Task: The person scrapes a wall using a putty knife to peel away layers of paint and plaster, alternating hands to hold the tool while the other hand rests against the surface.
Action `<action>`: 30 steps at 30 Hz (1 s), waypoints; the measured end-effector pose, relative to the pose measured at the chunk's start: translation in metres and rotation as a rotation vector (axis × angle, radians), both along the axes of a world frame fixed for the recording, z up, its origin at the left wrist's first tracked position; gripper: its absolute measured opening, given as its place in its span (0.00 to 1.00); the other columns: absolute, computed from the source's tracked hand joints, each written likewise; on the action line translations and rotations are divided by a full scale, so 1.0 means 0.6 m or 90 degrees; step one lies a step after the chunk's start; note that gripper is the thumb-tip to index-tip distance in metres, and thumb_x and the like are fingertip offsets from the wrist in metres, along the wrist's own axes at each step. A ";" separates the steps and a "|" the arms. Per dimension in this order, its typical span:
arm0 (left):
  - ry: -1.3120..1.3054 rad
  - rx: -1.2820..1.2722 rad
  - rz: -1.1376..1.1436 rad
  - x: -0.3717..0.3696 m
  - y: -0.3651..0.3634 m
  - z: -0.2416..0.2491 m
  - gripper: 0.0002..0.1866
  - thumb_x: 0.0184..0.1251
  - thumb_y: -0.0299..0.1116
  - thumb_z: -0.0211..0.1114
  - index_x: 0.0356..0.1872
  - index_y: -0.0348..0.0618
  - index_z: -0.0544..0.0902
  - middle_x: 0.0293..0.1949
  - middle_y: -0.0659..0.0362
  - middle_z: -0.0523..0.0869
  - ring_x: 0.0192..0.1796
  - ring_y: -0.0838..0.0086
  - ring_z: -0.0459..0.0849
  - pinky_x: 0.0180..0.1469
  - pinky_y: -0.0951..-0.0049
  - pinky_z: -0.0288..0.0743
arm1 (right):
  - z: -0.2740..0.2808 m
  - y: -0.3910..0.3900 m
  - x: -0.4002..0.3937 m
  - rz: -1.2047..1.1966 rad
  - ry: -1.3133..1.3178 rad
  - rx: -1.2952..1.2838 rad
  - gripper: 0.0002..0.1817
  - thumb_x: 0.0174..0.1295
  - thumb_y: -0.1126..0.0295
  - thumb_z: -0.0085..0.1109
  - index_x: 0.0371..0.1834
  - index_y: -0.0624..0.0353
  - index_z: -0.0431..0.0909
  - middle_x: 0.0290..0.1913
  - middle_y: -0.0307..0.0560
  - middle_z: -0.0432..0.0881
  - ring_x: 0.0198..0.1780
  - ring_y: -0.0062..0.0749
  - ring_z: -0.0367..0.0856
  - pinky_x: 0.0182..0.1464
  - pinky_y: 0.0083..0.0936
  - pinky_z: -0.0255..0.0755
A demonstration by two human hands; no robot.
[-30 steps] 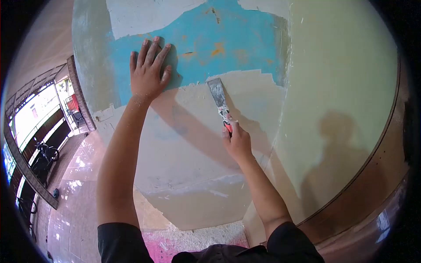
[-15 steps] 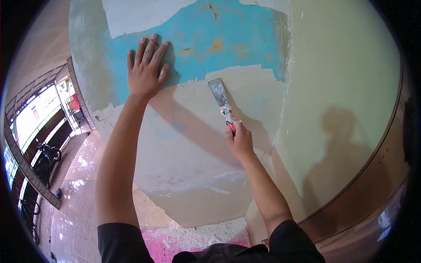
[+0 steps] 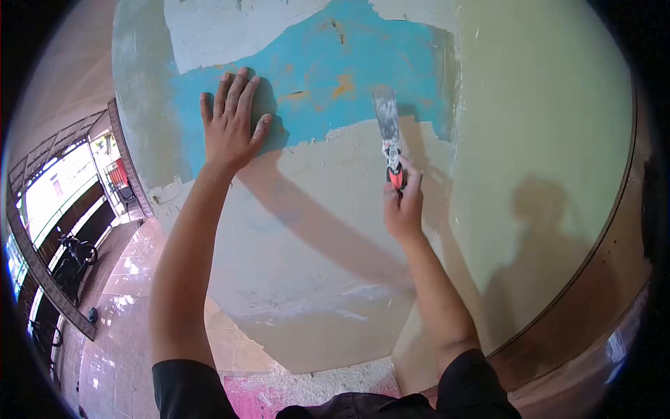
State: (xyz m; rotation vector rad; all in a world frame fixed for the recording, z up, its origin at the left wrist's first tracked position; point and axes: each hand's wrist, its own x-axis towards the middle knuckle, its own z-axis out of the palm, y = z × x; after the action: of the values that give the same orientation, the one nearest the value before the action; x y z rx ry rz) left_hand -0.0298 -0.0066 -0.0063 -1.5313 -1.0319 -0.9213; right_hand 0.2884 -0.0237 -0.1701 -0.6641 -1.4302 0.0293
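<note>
Scraper (image 3: 388, 133) in the right hand (image 3: 403, 206), head view: blade up, nearly vertical, flat metal blade lying on the blue paint patch (image 3: 335, 77) just above the ragged edge where blue meets bare plaster (image 3: 314, 230). Handle is red/black, blade smeared grey-white.

Right hand: fingers fully curled round the lower handle, thumb side toward the wall, firm closed grip. Arm comes up from lower right of frame.

Left hand (image 3: 232, 126): open, fingers spread slightly and pointing up, palm pressed flat on the blue patch, well left of the blade. Holds nothing. Its shadow falls on the wall just to the right of it.

Wall (image 3: 530, 105): cream paint right of a vertical corner edge, whitish stripped area above the blue. Arm shadows run diagonally across the bare plaster; a person's shadow sits on the cream section at right.

Below: paint flakes (image 3: 328, 384) piled at the wall foot on a pink surface. Left edge: glossy tiled floor (image 3: 112, 328), parked motorbike (image 3: 73, 255), too distorted for more detail.
</note>
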 end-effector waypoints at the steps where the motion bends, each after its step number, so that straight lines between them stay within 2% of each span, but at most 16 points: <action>1: 0.000 0.003 0.002 -0.006 0.004 0.005 0.37 0.74 0.55 0.55 0.82 0.61 0.60 0.84 0.62 0.54 0.86 0.57 0.46 0.82 0.37 0.33 | 0.024 -0.010 0.000 0.002 0.000 0.003 0.29 0.67 0.72 0.54 0.71 0.64 0.63 0.58 0.64 0.79 0.55 0.55 0.82 0.59 0.42 0.75; 3: -0.061 0.083 -0.012 -0.025 0.016 0.024 0.39 0.75 0.55 0.54 0.83 0.57 0.56 0.85 0.61 0.52 0.87 0.57 0.43 0.81 0.34 0.29 | 0.069 -0.019 0.000 -0.024 -0.066 -0.003 0.29 0.65 0.74 0.55 0.71 0.62 0.64 0.57 0.61 0.79 0.54 0.52 0.82 0.57 0.40 0.76; 4: -0.075 0.103 -0.013 -0.039 0.023 0.039 0.39 0.76 0.56 0.52 0.84 0.59 0.55 0.85 0.62 0.51 0.87 0.56 0.41 0.80 0.33 0.27 | 0.089 -0.013 0.000 -0.042 -0.088 0.073 0.29 0.64 0.75 0.56 0.70 0.61 0.66 0.55 0.59 0.81 0.51 0.51 0.84 0.53 0.40 0.77; 9: -0.069 0.132 0.099 -0.076 0.027 0.105 0.36 0.78 0.59 0.48 0.84 0.66 0.56 0.86 0.65 0.50 0.87 0.57 0.42 0.81 0.34 0.29 | 0.186 -0.015 -0.017 -0.002 -0.138 0.066 0.28 0.66 0.73 0.57 0.70 0.56 0.68 0.48 0.59 0.84 0.45 0.52 0.85 0.49 0.42 0.78; 11: -0.062 0.150 0.084 -0.076 0.029 0.103 0.35 0.79 0.59 0.48 0.83 0.70 0.57 0.86 0.66 0.50 0.87 0.58 0.43 0.82 0.36 0.30 | 0.217 -0.013 -0.026 -0.075 -0.219 0.103 0.26 0.67 0.70 0.57 0.70 0.55 0.69 0.46 0.60 0.85 0.43 0.55 0.85 0.47 0.44 0.78; 12: -0.060 0.152 0.086 -0.078 0.029 0.102 0.35 0.79 0.59 0.48 0.83 0.70 0.57 0.86 0.66 0.50 0.87 0.58 0.43 0.82 0.36 0.30 | 0.236 -0.020 -0.027 -0.122 -0.232 0.092 0.23 0.68 0.69 0.57 0.67 0.56 0.73 0.45 0.61 0.85 0.43 0.58 0.85 0.46 0.46 0.78; 16: -0.063 0.152 0.076 -0.078 0.026 0.104 0.34 0.78 0.59 0.49 0.82 0.71 0.59 0.85 0.66 0.53 0.86 0.58 0.45 0.82 0.37 0.34 | 0.301 -0.023 -0.012 -0.181 -0.209 0.103 0.20 0.70 0.69 0.56 0.64 0.59 0.78 0.43 0.60 0.86 0.43 0.57 0.85 0.47 0.46 0.78; 21: -0.061 0.139 0.077 -0.079 0.024 0.100 0.35 0.77 0.59 0.50 0.83 0.73 0.58 0.85 0.67 0.52 0.87 0.59 0.44 0.83 0.38 0.33 | 0.316 -0.052 -0.030 -0.214 -0.241 0.109 0.22 0.72 0.68 0.56 0.68 0.57 0.77 0.43 0.60 0.87 0.42 0.56 0.86 0.48 0.44 0.78; 23: -0.057 0.154 0.075 -0.081 0.027 0.101 0.35 0.77 0.59 0.50 0.83 0.73 0.58 0.85 0.67 0.52 0.87 0.59 0.44 0.83 0.38 0.33 | 0.314 -0.073 -0.025 -0.207 -0.244 0.049 0.22 0.73 0.67 0.56 0.68 0.56 0.77 0.41 0.60 0.86 0.40 0.53 0.86 0.49 0.42 0.78; 27: -0.052 0.151 0.076 -0.079 0.026 0.102 0.35 0.76 0.60 0.50 0.83 0.73 0.58 0.85 0.67 0.52 0.86 0.59 0.45 0.83 0.38 0.33 | 0.327 -0.055 -0.022 -0.232 -0.245 0.046 0.22 0.74 0.67 0.55 0.69 0.54 0.77 0.40 0.59 0.85 0.42 0.50 0.86 0.50 0.41 0.78; 30: -0.052 0.158 0.076 -0.081 0.027 0.102 0.35 0.76 0.61 0.50 0.82 0.73 0.58 0.85 0.67 0.53 0.86 0.59 0.45 0.84 0.40 0.34 | 0.321 -0.037 -0.021 -0.256 -0.236 0.124 0.21 0.74 0.67 0.55 0.69 0.52 0.77 0.45 0.58 0.85 0.46 0.50 0.85 0.51 0.41 0.78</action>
State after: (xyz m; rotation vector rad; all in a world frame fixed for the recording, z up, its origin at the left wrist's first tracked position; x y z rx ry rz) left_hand -0.0785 0.0097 0.0546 -1.2225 -1.0134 -0.9948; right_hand 0.2756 -0.0459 0.0225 -0.8120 -1.6003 -0.5674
